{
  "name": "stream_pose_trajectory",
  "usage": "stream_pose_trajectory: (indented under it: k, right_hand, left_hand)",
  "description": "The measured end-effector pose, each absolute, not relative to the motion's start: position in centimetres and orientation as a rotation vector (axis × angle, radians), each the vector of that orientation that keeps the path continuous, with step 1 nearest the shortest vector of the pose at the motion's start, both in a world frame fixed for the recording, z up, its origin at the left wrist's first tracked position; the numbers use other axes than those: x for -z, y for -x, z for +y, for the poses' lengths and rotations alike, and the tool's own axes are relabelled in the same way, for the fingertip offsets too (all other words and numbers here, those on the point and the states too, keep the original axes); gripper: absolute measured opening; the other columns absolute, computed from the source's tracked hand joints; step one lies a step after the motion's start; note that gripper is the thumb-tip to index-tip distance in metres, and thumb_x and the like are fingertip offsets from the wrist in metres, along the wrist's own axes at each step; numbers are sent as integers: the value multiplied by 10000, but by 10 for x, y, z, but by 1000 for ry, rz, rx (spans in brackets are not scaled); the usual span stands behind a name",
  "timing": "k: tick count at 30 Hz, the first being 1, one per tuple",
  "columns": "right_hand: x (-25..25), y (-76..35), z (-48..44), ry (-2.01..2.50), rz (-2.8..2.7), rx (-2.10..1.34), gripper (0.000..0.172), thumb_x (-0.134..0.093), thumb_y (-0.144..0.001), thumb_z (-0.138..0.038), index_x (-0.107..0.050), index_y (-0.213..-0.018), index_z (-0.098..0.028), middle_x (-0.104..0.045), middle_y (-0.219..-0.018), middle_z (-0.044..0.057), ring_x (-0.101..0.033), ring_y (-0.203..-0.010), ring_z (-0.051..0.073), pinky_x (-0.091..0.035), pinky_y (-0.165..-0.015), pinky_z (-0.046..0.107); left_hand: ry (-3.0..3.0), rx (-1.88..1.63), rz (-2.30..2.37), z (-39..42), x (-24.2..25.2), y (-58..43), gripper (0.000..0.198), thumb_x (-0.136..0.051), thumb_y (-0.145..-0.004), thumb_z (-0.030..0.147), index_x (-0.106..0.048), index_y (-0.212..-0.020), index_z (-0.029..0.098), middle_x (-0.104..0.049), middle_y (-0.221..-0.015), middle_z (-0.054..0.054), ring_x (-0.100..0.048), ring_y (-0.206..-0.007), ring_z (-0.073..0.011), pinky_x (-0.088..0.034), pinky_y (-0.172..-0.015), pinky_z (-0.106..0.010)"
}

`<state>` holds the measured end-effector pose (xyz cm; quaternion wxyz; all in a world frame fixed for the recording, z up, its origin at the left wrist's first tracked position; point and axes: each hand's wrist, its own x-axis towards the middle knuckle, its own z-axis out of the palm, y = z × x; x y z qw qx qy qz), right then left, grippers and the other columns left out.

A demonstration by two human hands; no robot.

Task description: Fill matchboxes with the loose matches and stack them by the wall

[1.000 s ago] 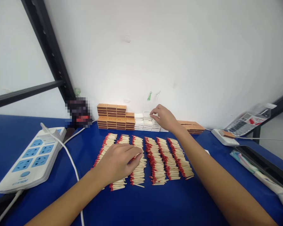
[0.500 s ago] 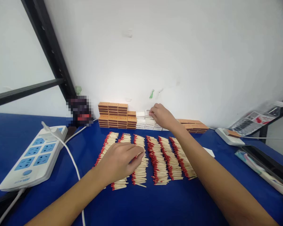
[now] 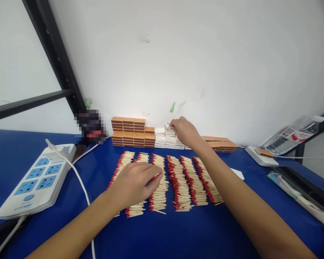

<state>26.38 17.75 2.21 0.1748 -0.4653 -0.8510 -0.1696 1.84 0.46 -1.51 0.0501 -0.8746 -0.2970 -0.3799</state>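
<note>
My right hand (image 3: 185, 132) reaches to the back of the table, its fingertips pinching a white matchbox tray (image 3: 167, 127) that is tilted on top of the stack of white matchbox trays (image 3: 164, 142). My left hand (image 3: 137, 181) is over the left rows of matches (image 3: 158, 198), thumb and forefinger bent toward each other. Whatever lies between those fingertips, if anything, is too small to tell. More red-headed matches (image 3: 181, 183) lie in slanting rows to the right, partly behind my right forearm.
Orange matchboxes (image 3: 128, 138) are stacked left of the trays, with more orange boxes (image 3: 221, 144) to the right. A power strip (image 3: 37, 180) with a white cable stands at left. At right lie a white adapter (image 3: 260, 157), a black phone-like object (image 3: 305, 183) and plastic packaging (image 3: 294, 133).
The white tray at my right fingertips has tipped up and tilted. My left hand stays nearly in place over the matches. The whole view has shifted slightly.
</note>
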Motion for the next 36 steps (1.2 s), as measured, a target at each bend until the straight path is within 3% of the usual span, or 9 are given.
stream_pose_trajectory:
  k: [15,28,32,36]
  right_hand:
    - [-15,-262,180,1291,-2478,552,259,-470,-1059,-111,-728,-1037,-127,-690,-1071,169,-518,-1046,303,-365,-825,374]
    - [-15,-263,181,1332,-2524,499,273,-440,-1065,-116,-709,-1025,-135,-734,-1028,151,-533,-1028,306,-369,-830,378]
    - [-14,-262,179,1297,-2479,532,209,-524,-1051,-162,-704,-1148,-119,-710,-1148,172,-541,-1088,320,-393,-890,387]
    - [-11,-263,180,1292,-2461,530,267,-586,-1028,-170,-671,-1276,-121,-710,-1188,167,-541,-1097,321,-397,-895,398]
  left_hand:
    - [2662,1162,-889,6,15,-17,124,-609,-1012,180,-734,-1006,181,-697,-737,17,-608,-599,-125,-455,-595,-274]
    - [2654,1158,-880,6,15,-18,139,-593,-1022,194,-730,-999,179,-692,-731,15,-608,-591,-129,-456,-583,-277]
    - [2665,1153,-887,6,14,-17,150,-581,-1024,190,-729,-997,181,-692,-732,13,-612,-595,-131,-464,-587,-279]
    - [2660,1146,-889,5,15,-17,148,-584,-1021,187,-730,-996,180,-694,-733,12,-613,-594,-133,-461,-584,-285]
